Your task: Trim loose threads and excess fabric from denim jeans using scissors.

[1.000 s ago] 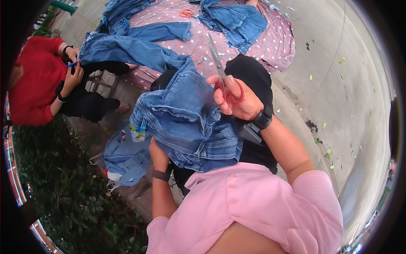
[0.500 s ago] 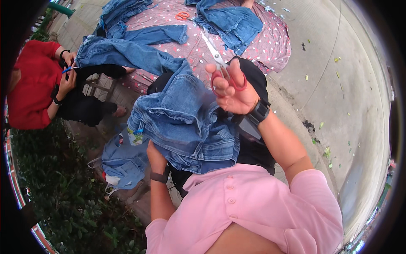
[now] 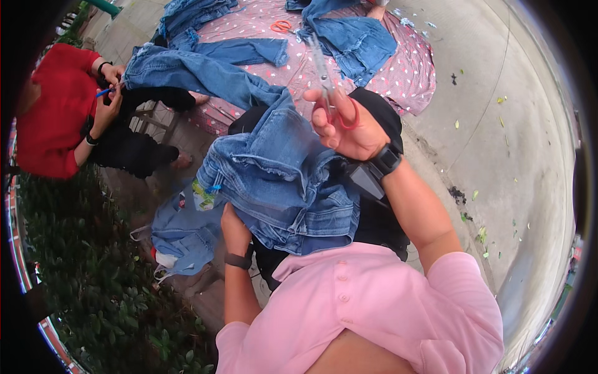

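1. Head view: my right hand (image 3: 354, 124) has its fingers curled about the red handles of the scissors (image 3: 323, 77), blades pointing up and away from me, clear of the denim.
2. My left hand (image 3: 235, 230) goes in under the near left edge of the jeans (image 3: 265, 159); its fingers are hidden, so I cannot tell whether they pinch.
3. These jeans lie bunched on my lap between both hands, one leg running beyond my left grip to a co-worker (image 3: 59, 112) in red.
4. I judge the denim soft but thick, fairly heavy, not slippery or fragile; the thick seams should give the firmest hold.
5. The scissors should be light and stiff, best held by the loops.
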{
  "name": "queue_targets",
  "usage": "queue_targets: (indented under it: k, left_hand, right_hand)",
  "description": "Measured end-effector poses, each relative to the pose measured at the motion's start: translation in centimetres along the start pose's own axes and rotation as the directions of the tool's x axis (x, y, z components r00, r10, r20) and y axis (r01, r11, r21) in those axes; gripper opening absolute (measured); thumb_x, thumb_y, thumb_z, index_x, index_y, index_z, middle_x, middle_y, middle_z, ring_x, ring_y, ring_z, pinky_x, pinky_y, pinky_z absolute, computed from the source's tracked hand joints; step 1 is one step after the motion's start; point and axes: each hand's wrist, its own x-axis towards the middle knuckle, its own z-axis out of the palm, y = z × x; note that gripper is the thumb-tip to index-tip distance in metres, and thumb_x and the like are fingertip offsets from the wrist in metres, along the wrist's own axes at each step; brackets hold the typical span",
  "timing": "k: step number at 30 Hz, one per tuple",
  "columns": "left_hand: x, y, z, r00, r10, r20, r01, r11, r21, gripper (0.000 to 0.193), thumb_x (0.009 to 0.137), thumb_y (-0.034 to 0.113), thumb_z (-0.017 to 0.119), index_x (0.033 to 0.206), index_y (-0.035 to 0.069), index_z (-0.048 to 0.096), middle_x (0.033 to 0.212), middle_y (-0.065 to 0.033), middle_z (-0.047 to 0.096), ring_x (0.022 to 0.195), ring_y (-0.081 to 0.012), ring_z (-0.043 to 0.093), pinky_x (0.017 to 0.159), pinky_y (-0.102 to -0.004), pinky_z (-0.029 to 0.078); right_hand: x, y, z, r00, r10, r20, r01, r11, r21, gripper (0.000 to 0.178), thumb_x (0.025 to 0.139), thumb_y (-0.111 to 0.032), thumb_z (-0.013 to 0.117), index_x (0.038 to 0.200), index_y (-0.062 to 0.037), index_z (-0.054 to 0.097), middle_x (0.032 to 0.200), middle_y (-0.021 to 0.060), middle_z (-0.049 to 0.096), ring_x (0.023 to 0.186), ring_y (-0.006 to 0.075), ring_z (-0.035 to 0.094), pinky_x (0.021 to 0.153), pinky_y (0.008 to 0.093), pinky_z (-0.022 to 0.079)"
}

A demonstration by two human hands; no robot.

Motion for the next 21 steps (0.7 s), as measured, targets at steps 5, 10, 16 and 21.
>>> queue_targets:
  k: [5,10,16,21]
  left_hand:
    - [0.0,1.7,-1.3,0.996,0.093,-0.007,-0.09,0.976,0.198,0.025,0.075,-0.006,0.043,0.099,-0.006,0.049,0.09,-0.0272,0.055,0.089,-0.049,0.05,0.074,-0.0501,0.041]
    - [-0.1,3.8,-3.1,0.968,0.223,0.117,-0.245,0.942,0.231,0.019,0.078,-0.005,0.045,0.096,-0.004,0.05,0.089,-0.0257,0.055,0.085,-0.0477,0.052,0.071,-0.0499,0.041]
    - [-0.9,6.6,-4.7,0.974,0.111,0.196,-0.135,0.984,0.113,0.011,0.081,0.002,0.052,0.091,-0.003,0.053,0.079,-0.0193,0.054,0.067,-0.0349,0.055,0.061,-0.0395,0.043]
    - [-1.5,6.4,-4.5,0.974,0.113,0.195,-0.103,0.993,-0.064,0.015,0.083,0.004,0.055,0.096,-0.003,0.057,0.08,-0.0136,0.057,0.065,-0.0218,0.057,0.06,-0.031,0.043]
  right_hand:
    - [-5.4,0.1,0.5,0.991,-0.056,-0.122,-0.01,0.877,-0.481,0.04,0.097,-0.028,0.052,0.125,-0.0004,0.046,0.095,0.0146,0.067,0.069,0.0127,0.064,0.055,0.0207,0.047]
    - [-9.7,1.5,2.2,0.947,-0.06,-0.316,-0.129,0.83,-0.543,0.035,0.093,-0.017,0.058,0.122,0.001,0.048,0.098,0.014,0.067,0.073,0.0116,0.064,0.058,0.021,0.047]
    - [-11.9,2.8,2.1,0.877,-0.062,-0.476,-0.263,0.768,-0.584,0.038,0.091,-0.015,0.061,0.123,0.0006,0.048,0.098,0.0105,0.067,0.075,0.0112,0.063,0.062,0.0226,0.048]
    - [-12.5,4.4,2.0,0.899,-0.213,-0.384,-0.171,0.635,-0.754,0.036,0.088,-0.012,0.065,0.118,0.0015,0.051,0.089,0.0069,0.066,0.073,0.0079,0.06,0.067,0.023,0.049]
